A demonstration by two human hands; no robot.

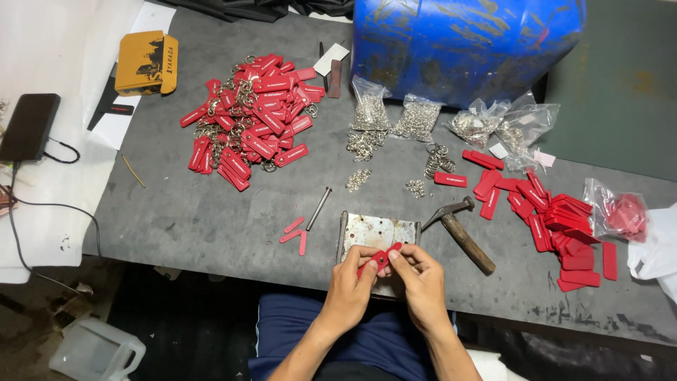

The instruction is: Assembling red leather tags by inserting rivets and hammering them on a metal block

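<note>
Both hands meet at the near edge of the table (176, 219). The left hand (350, 276) and the right hand (421, 276) pinch one red tag (379, 258) between fingertips, fingers closed narrowly on it. The tag sits tilted, just above the near edge of a worn metal plate (377, 233) that lies flat directly ahead of the hands.

Just right of the plate lies a hammer (460, 229), head toward the plate, handle pointing to the near right. Just left of the plate lie a metal punch rod (318, 208) and three loose red strips (296, 235).

Further ahead stand clear bags of metal rings (395, 116), with small loose ring heaps (360, 178) between the bags and the plate.

Far ahead to the left is a large pile of red tags with rings fitted (250, 116); this appears to be finished stock. To the right is a stack of plain red tags (557, 219) without visible rings, plus a bag of more red pieces (620, 212); these appear to remain. Judged by pile size, roughly half or more is complete.

A blue drum (465, 42) stands behind the bags.
</note>
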